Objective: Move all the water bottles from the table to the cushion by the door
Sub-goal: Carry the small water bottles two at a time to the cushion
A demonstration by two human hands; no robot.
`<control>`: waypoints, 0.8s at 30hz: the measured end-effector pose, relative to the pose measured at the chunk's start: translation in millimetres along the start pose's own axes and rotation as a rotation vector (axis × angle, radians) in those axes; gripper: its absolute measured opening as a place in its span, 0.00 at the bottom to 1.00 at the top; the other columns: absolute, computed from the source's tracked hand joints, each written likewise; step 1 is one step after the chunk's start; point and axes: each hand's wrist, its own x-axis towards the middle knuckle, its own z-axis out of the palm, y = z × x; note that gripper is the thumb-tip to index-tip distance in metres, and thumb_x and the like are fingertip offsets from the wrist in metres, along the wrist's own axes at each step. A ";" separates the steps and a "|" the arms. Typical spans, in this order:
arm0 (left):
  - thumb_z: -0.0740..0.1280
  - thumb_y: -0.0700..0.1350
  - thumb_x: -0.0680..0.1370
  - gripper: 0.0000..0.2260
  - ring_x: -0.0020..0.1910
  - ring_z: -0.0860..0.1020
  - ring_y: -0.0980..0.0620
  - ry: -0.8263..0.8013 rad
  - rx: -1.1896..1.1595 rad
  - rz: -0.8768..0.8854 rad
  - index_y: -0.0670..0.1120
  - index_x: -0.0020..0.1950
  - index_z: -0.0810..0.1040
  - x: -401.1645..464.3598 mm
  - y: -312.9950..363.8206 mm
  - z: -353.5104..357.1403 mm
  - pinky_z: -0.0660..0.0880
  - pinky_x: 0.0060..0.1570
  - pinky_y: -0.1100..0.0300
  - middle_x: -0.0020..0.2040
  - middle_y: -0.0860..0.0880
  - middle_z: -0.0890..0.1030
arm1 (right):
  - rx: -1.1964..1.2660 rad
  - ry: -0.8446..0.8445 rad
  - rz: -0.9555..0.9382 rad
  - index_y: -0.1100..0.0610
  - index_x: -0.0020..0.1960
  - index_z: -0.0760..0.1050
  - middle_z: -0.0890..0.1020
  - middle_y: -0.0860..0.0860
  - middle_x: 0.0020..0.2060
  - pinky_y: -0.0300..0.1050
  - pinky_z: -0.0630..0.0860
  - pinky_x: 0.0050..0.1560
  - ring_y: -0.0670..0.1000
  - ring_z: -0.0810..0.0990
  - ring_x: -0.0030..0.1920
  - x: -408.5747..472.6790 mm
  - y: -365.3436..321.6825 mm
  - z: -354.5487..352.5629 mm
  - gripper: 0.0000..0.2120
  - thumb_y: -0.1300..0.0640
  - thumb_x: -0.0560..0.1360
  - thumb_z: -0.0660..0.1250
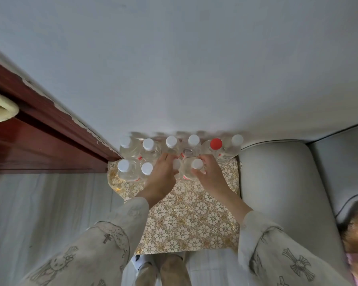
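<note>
Water bottles stand upright on the patterned cushion (pixel 186 219) at your feet, crowded along its far edge against the wall (pixel 174 69). Nearest you, your patterned sleeves (pixel 120 221) reach forward over the bare part of the cushion. Your left hand (pixel 160 178) has its fingers curled around a white-capped bottle (pixel 176 164) in the front row, mostly hidden by the hand. Your right hand (pixel 210 174) has its fingers closed around the neighbouring white-capped bottle (pixel 197 164), just beside the first. To the left in that front row stand two more bottles (pixel 124 166), touching each other. Behind them the back row runs along the wall: five white caps and one red-capped bottle (pixel 216 144) near its right end. The dark red door frame (pixel 39 129) meets the cushion's far left corner, and a grey sofa arm (pixel 281 182) borders its right side.
</note>
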 end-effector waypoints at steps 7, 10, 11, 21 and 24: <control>0.63 0.33 0.73 0.18 0.60 0.70 0.42 -0.005 -0.023 -0.141 0.40 0.63 0.68 -1.7 8.2 -1.9 0.66 0.56 0.56 0.62 0.41 0.71 | 0.032 -0.062 0.013 0.55 0.62 0.67 0.71 0.50 0.56 0.44 0.68 0.58 0.48 0.70 0.56 -1.7 -2.7 -1.8 0.21 0.56 0.72 0.68; 0.63 0.35 0.74 0.22 0.64 0.69 0.43 -0.037 -0.038 -0.166 0.43 0.67 0.65 -10.9 13.8 -7.6 0.66 0.60 0.54 0.67 0.42 0.68 | 0.106 -0.090 0.027 0.50 0.61 0.67 0.74 0.46 0.56 0.41 0.69 0.56 0.42 0.72 0.57 -12.5 -11.1 -7.2 0.20 0.55 0.71 0.68; 0.63 0.35 0.74 0.24 0.66 0.68 0.43 -0.042 -0.049 -0.176 0.43 0.69 0.63 -15.4 15.9 -10.0 0.65 0.62 0.54 0.69 0.42 0.67 | 0.127 -0.097 0.030 0.49 0.60 0.67 0.75 0.43 0.54 0.36 0.69 0.53 0.38 0.72 0.54 -19.5 -14.6 -9.3 0.19 0.55 0.71 0.68; 0.64 0.40 0.76 0.23 0.65 0.70 0.46 0.161 -0.299 -0.330 0.45 0.70 0.63 -138.3 21.8 -46.4 0.69 0.64 0.52 0.68 0.43 0.70 | -0.041 -0.302 0.064 0.58 0.66 0.65 0.73 0.53 0.64 0.43 0.69 0.59 0.48 0.73 0.58 -113.9 -64.5 11.8 0.20 0.53 0.76 0.61; 0.63 0.43 0.77 0.19 0.61 0.74 0.49 0.281 -0.368 -0.407 0.45 0.68 0.67 -198.0 6.5 -62.5 0.69 0.58 0.59 0.64 0.46 0.75 | -0.104 -0.427 -0.050 0.57 0.65 0.67 0.75 0.50 0.60 0.26 0.69 0.43 0.38 0.73 0.47 -143.4 -90.2 38.8 0.19 0.51 0.77 0.60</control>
